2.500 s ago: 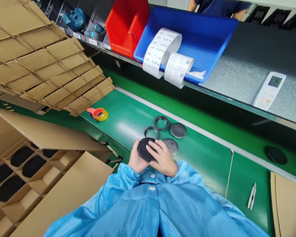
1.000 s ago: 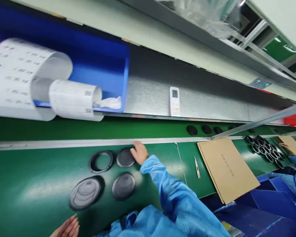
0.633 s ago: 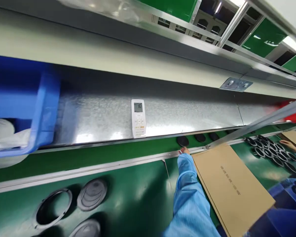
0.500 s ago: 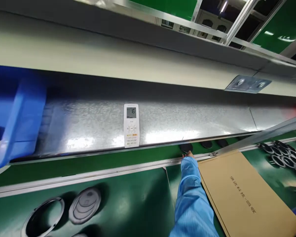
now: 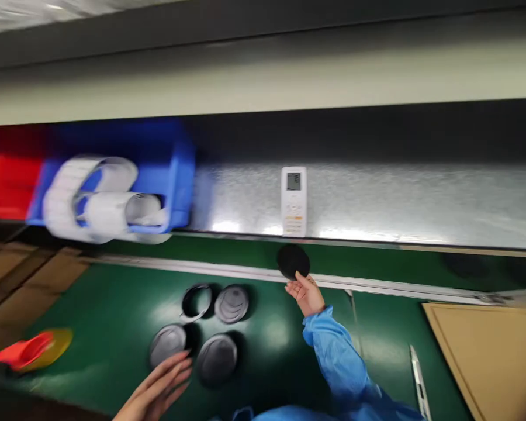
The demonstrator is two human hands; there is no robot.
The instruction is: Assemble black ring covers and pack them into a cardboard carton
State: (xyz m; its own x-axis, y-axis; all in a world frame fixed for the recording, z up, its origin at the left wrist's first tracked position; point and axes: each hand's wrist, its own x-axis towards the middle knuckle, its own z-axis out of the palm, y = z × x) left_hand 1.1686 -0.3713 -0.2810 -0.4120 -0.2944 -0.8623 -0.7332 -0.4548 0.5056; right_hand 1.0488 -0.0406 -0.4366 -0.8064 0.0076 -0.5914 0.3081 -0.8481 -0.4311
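Observation:
My right hand (image 5: 305,293) holds a round black disc (image 5: 293,261) by its lower edge, above the metal rail of the green belt. My left hand (image 5: 158,390) is open with fingers stretched out, low at the near edge, its tips close to a grey round cap (image 5: 167,345). Beside that cap lies a darker round cap (image 5: 217,358). Behind them sit a black ring (image 5: 197,300) and another grey cap (image 5: 231,303). The picture is smeared by motion on the left.
A white remote (image 5: 293,200) lies on the metal shelf. A blue bin (image 5: 179,181) with paper label rolls (image 5: 97,202) and a red bin (image 5: 6,182) stand at left. A cardboard sheet (image 5: 491,351) and a pen-like tool (image 5: 418,374) lie at right. A red-and-yellow tape holder (image 5: 30,349) sits far left.
The view swung back left. My right hand, which had reached far right to the black discs on the belt, has come back holding one disc. My left hand is in view again.

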